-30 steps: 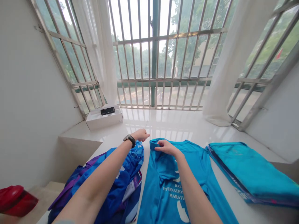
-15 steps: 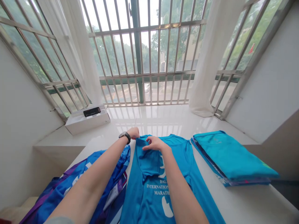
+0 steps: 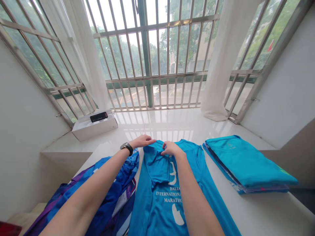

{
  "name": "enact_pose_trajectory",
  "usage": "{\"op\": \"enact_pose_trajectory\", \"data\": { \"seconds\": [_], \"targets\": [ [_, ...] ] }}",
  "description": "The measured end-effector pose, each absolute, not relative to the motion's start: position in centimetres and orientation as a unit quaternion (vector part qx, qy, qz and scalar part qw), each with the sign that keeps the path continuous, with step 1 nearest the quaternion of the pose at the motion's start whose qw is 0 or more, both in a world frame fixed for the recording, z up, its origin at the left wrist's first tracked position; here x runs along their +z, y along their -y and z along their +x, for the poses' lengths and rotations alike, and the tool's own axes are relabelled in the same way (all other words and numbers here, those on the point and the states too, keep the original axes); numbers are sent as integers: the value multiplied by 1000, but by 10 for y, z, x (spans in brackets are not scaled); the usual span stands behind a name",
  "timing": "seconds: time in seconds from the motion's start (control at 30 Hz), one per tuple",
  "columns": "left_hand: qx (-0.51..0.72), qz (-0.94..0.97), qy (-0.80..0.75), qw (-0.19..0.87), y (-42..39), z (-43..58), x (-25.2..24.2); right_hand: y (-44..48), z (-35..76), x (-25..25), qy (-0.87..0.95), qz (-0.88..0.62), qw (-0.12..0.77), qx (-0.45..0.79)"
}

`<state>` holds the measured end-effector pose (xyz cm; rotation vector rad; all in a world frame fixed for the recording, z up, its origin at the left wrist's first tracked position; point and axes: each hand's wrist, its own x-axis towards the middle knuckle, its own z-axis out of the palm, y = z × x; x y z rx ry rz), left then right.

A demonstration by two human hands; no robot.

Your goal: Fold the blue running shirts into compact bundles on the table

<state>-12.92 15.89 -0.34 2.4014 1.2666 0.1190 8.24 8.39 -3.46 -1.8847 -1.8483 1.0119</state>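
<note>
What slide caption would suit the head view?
Left hand and right hand at a blue printed fabric shirt lying between crumpled blue-purple garments and folded teal clothing.

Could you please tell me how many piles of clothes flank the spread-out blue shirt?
2: a rumpled pile left of the shirt, partly hidden by the left arm, and a folded stack to its right.

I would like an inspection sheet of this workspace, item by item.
Surface: white top, glossy.
Things: shirt, spread out, creased near its top left; clothes pile to its left; folded stack to its right.
Clutter: box bearing a dark device; red item cut off by the frame.
Hands: left hand at the shirt's top edge, right hand over its upper part; grips unclear.
Cables: nothing seen.
Surroundings: barred window ahead, curtains at both sides.
</note>
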Motion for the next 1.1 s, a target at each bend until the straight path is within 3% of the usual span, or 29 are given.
{"op": "enact_pose_trajectory", "data": {
  "seconds": [0.2,0.5,0.83,1.1],
  "targets": [
    [-17,908,-376,185,-161,-136,-15,-76,85,-21,654,-640,175,363],
    [43,889,-442,115,-163,-138,-33,-76,101,-26,619,-669,201,360],
    [20,909,-387,153,-165,-144,-24,-78,107,-37,616,-657,230,369],
    [39,901,-427,67,-165,-150,-32,-79,101,-41,630,-664,239,326]
  ]
}}
